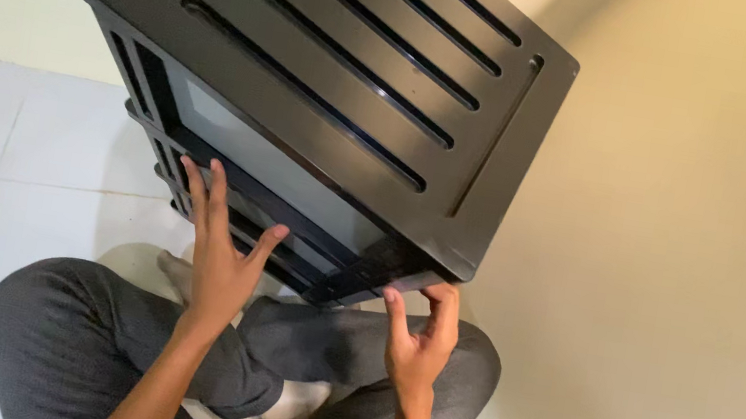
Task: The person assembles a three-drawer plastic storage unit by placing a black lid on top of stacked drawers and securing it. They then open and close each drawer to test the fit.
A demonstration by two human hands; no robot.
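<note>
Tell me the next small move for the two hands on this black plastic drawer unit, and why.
Probably press the right hand firmer at the lower front corner of the black plastic slotted-top drawer unit. Only its fingertips touch that corner, the left hand lies open and flat on the drawer fronts, and the unit looks tilted.

A white tiled floor (pixel 23 177) meets pale walls. On it stands a black plastic drawer unit (pixel 313 82) with a slotted top, tilted toward the viewer. A person in grey trousers (pixel 79 333) sits cross-legged on the tiles just in front of it.
</note>
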